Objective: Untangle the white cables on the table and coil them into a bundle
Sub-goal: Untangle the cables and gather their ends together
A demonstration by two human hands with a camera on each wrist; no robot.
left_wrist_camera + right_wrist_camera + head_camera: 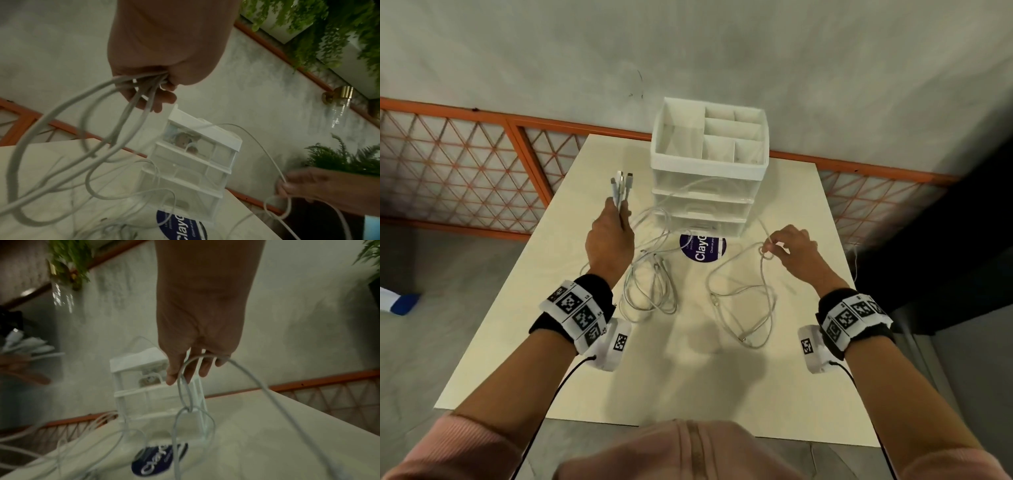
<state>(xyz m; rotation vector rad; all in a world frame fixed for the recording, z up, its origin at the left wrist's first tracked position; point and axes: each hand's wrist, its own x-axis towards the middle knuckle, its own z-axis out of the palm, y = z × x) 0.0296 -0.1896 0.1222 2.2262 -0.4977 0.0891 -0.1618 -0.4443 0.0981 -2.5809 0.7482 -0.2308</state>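
Observation:
My left hand (610, 240) grips a bunch of white cable ends, and their plugs (621, 185) stick up above the fist. From it the white cables (650, 284) hang in tangled loops onto the cream table (534, 308). In the left wrist view the cables (123, 113) fan out from under my curled left hand (164, 68). My right hand (791, 250) pinches one cable at a small knot-like loop (765, 249), raised above the table. In the right wrist view that cable (185, 386) hangs from my right hand (195, 353). Its slack (743, 308) lies in a large loop below.
A white drawer organiser (709, 164) with open top compartments stands at the table's far middle, one cable draped across its front. A round dark blue sticker (703, 248) lies before it. An orange lattice railing (465, 164) runs behind the table.

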